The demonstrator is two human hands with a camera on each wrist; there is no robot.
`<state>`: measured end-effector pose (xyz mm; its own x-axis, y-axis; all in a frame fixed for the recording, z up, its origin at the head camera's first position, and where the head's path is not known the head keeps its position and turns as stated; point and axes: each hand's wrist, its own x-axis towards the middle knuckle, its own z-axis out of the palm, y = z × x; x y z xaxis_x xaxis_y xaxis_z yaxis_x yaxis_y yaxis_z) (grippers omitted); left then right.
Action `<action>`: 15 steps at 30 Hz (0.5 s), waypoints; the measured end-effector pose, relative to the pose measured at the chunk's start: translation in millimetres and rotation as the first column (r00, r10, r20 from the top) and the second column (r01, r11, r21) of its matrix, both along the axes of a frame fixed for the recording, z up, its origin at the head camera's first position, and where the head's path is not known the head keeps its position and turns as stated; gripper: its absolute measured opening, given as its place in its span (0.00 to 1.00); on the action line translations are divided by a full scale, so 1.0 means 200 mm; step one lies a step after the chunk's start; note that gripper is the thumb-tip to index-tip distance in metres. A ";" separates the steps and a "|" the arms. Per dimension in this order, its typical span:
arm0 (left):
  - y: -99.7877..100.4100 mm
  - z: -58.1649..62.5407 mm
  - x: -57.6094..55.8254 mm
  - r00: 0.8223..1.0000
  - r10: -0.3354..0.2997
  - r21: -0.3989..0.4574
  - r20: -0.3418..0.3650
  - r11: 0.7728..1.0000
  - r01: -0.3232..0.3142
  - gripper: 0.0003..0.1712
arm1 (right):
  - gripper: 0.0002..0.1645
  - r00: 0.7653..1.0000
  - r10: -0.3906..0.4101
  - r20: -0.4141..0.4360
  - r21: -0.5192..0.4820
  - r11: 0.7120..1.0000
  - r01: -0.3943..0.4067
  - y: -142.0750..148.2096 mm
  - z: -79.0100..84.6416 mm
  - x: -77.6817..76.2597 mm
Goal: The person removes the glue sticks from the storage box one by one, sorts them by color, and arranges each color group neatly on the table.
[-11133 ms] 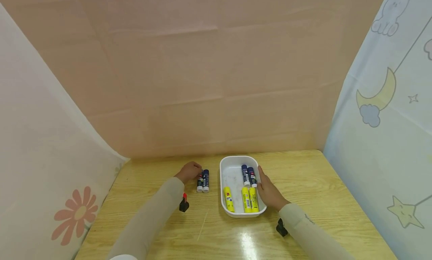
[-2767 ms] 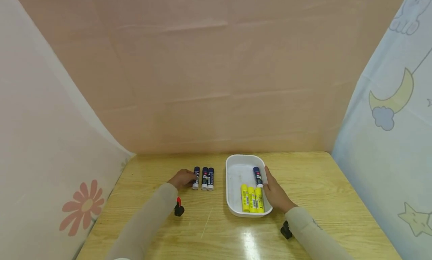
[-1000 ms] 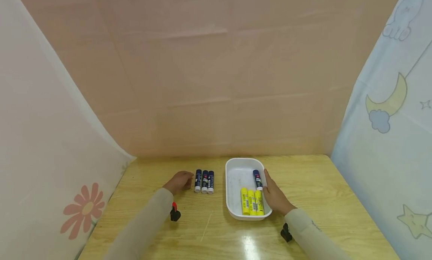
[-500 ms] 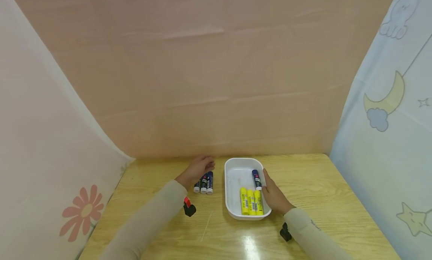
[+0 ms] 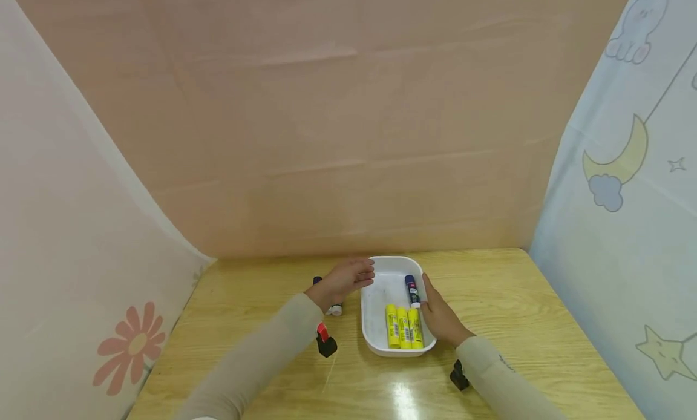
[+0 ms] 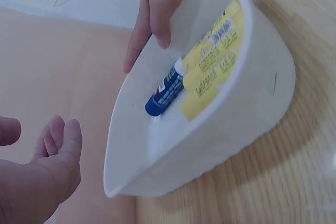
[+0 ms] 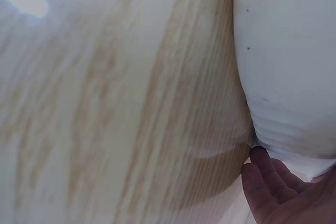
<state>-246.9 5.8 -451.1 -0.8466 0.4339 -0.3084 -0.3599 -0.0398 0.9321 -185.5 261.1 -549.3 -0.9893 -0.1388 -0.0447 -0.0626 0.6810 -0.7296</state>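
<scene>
Backdrop [image 5: 327,135], tan and creased, stands behind my wood-grain table [image 5: 490,311]. Printed sheets [image 5: 71,166] flank it, showing a flower [image 5: 135,344] at left, and a moon [image 5: 626,154] and star [image 5: 662,350] at right. On the table rests a white tray [image 5: 376,299], rounded at the corners, its long sides running away from me. My right hand [image 5: 442,317] pinches the tray's right wall, thumb on the inner face, fingers against the outside. My left hand [image 5: 348,278] hovers by the far left rim, not touching it, thumb apart, fingers loosely bent and carrying nothing. Tray contents, four tubes: three yellow tubes [image 5: 404,328] lie side by side at the near end; one blue tube [image 5: 412,291] lies along the right wall, white end just beside them. Further dark tubes [image 5: 337,310] lie on the table left of the tray, largely hidden by my left hand; I cannot count them.
</scene>
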 end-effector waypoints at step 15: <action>0.28 -0.07 0.04 0.990 -0.015 0.100 0.138 0.995 0.001 0.20 | 0.40 0.999 0.000 -0.034 -0.005 1.000 -0.001 0.03 0.01 0.01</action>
<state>-239.3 61.4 -466.0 -0.7948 0.4752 -0.3776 -0.4862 -0.1262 0.8647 -183.5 266.9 -546.8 -0.9902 -0.1395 -0.0104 -0.0877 0.6773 -0.7304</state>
